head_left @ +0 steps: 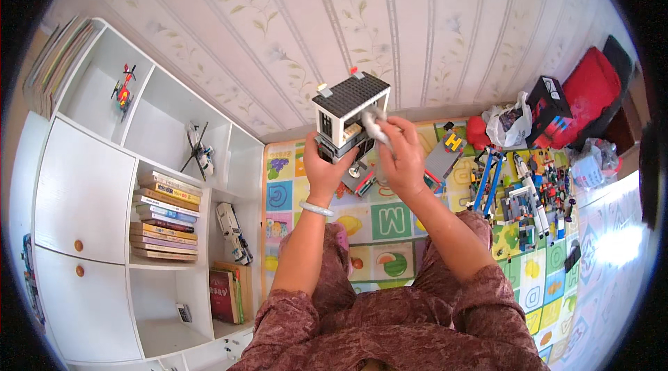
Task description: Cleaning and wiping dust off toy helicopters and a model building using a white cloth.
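Observation:
My left hand [325,173] grips a toy brick building [351,115] from below and lifts it above the mat. The building has white walls, a dark studded roof and a grey base, with small red and pale pieces on top. In my right hand [402,156] is a crumpled white cloth [376,125], pinched between the fingers. The cloth touches the building's open right side. I cannot make out the cloth's far end inside. Below my hands lie grey and red brick-built parts [365,186], partly hidden by the hands.
A colourful play mat [391,220] covers the floor. At right are a loose brick pile [532,193], a white plastic bag [511,124] and a dark box [550,110]. A white shelf unit [85,186] stands at left with stacked books [165,221] and a toy helicopter [200,152].

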Available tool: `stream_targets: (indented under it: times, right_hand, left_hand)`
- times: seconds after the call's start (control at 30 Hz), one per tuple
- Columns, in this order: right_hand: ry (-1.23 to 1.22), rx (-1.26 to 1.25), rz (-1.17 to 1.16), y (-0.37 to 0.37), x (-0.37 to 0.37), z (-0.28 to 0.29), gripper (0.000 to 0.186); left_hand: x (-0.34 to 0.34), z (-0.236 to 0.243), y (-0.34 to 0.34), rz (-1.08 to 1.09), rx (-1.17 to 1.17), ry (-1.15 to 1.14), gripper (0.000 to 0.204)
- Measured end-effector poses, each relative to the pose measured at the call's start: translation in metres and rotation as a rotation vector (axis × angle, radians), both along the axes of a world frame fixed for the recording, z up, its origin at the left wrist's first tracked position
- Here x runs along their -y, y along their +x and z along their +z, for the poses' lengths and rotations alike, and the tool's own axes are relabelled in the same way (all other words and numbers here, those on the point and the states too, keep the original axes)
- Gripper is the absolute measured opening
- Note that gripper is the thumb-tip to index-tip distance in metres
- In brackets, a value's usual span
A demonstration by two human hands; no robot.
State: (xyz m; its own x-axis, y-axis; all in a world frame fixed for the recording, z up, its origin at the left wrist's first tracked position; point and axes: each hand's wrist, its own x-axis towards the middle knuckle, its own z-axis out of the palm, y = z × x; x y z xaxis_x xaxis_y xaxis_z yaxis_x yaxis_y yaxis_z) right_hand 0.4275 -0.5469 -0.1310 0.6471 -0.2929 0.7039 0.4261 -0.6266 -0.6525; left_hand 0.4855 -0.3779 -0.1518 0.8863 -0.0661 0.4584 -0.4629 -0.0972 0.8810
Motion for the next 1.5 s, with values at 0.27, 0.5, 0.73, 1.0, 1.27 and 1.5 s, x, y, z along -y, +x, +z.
stream_targets:
  times: [0.27,0.5,0.73,1.0,1.27,1.5]
  right_hand:
    - [-0.175,-0.038,0.114,-0.006,0.008,0.007,0.041]
    - [-0.184,-0.016,0.135,-0.01,0.005,0.008,0.036]
    - [-0.106,-0.019,0.079,-0.004,0.027,0.006,0.034]
    - [0.187,0.041,-0.182,0.001,0.072,0.013,0.035]
    - [-0.041,-0.034,0.073,-0.014,0.048,0.024,0.033]
    - [-0.159,-0.021,0.044,-0.018,0.051,0.03,0.032]
  left_hand:
    - [0.006,-0.006,-0.003,-0.03,0.035,0.178,0.069]
    - [0.008,-0.008,-0.002,-0.058,0.025,0.177,0.067]
    - [0.009,-0.002,-0.006,-0.019,0.05,0.08,0.059]
    - [-0.003,-0.004,-0.008,-0.03,0.118,0.35,0.065]
    - [0.001,0.001,-0.014,-0.033,0.177,0.463,0.061]
    - [0.006,0.01,-0.02,-0.037,0.11,0.461,0.063]
